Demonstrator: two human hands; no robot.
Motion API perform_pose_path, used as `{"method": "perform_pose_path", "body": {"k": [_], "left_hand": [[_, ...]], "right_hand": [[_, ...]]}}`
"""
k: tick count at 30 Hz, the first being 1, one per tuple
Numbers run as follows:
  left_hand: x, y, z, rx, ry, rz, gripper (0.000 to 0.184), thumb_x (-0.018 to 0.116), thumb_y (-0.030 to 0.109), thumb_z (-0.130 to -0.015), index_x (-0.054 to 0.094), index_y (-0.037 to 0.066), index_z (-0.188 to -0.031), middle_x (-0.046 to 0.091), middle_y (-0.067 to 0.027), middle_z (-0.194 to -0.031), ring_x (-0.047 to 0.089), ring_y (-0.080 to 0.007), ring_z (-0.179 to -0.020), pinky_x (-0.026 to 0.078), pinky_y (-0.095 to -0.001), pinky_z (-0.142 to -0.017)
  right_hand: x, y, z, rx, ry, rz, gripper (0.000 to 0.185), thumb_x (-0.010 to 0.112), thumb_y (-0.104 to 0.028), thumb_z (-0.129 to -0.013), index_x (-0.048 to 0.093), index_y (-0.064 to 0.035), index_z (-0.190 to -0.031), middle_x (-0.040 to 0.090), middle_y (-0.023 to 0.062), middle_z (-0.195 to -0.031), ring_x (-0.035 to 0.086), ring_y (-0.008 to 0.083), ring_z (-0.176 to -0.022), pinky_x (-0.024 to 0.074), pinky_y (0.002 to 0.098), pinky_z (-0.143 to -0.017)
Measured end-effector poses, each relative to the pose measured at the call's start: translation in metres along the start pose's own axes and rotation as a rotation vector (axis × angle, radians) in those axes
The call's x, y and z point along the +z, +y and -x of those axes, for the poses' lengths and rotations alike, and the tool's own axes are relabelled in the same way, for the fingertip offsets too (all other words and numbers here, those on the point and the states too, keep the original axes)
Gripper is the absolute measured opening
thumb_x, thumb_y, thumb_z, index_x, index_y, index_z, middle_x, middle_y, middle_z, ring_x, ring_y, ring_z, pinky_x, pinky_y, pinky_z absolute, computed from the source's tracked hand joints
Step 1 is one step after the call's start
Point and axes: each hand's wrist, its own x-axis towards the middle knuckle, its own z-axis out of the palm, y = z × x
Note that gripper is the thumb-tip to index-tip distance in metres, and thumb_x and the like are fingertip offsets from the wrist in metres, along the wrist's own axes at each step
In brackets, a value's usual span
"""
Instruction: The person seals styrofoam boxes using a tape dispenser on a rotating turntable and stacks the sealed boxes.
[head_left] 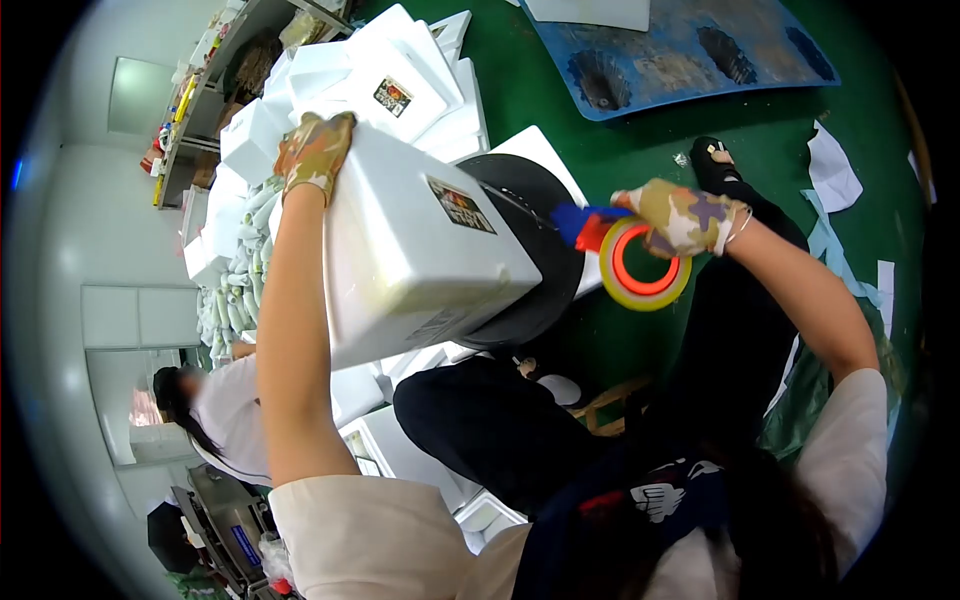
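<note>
A white foam box (400, 230) with a dark printed label sits tilted over a round black stool or disc (560, 250). My left hand (315, 155), in a camouflage-patterned glove, grips the box's far upper edge. In my gloved right hand (685, 215) is a tape dispenser (592, 228) with red and blue parts. It carries a roll of yellowish tape (650, 295) with an orange core. The dispenser is to the right of the box, apart from it. Clear tape seems to run along the box's near edge.
White foam boxes and lids (390, 90) are heaped behind the box. A pile of pale wrapped goods (235, 300) lies at the left, near another person (225, 415). A blue pallet (690, 60) rests on the green floor. Paper scraps (832, 170) lie at the right.
</note>
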Motion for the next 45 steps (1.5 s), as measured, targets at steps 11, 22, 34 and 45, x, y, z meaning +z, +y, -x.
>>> {"method": "perform_pose_path", "body": {"k": [11, 22, 34, 45], "left_hand": [[0.012, -0.013, -0.008, -0.165, 0.093, 0.054, 0.059, 0.051, 0.05, -0.078, 0.059, 0.009, -0.119, 0.061, -0.0142, -0.119, 0.054, -0.0374, -0.113, 0.039, -0.0471, -0.096], [0.019, -0.021, -0.02, -0.094, 0.088, 0.015, 0.056, 0.049, 0.052, -0.079, 0.059, 0.015, -0.12, 0.058, -0.0147, -0.123, 0.053, -0.0357, -0.115, 0.042, -0.0483, -0.093], [-0.022, -0.087, 0.045, 0.331, 0.156, 0.874, 0.052, 0.051, 0.04, -0.093, 0.049, 0.002, -0.127, 0.053, -0.0216, -0.125, 0.05, -0.0325, -0.117, 0.04, -0.0361, -0.098], [0.168, -0.13, 0.288, -0.045, 0.138, 1.355, 0.082, 0.083, 0.028, -0.068, 0.038, -0.002, -0.13, 0.053, -0.0158, -0.123, 0.054, -0.028, -0.108, 0.045, -0.0376, -0.092]], "right_hand": [[0.012, -0.009, 0.026, -0.043, -0.048, -0.101, 0.048, 0.06, -0.009, -0.069, 0.052, 0.0028, -0.115, 0.059, 0.0204, -0.078, 0.06, 0.0364, -0.074, 0.0491, 0.0355, -0.065], [0.115, -0.07, -0.05, -0.258, -0.217, -0.01, 0.025, 0.053, -0.021, -0.08, 0.057, -0.0078, -0.101, 0.064, 0.0109, -0.077, 0.063, 0.0301, -0.064, 0.0486, 0.039, -0.054], [-0.063, -0.126, -0.03, -0.246, 0.589, 0.042, 0.048, 0.065, 0.005, -0.061, 0.051, -0.003, -0.107, 0.056, 0.0172, -0.092, 0.058, 0.0404, -0.086, 0.0486, 0.0427, -0.074], [-0.068, -0.097, -0.197, -0.554, 0.453, 0.483, 0.056, 0.074, -0.006, -0.059, 0.055, -0.0047, -0.113, 0.055, 0.0143, -0.104, 0.057, 0.0345, -0.096, 0.0497, 0.0399, -0.079]]}}
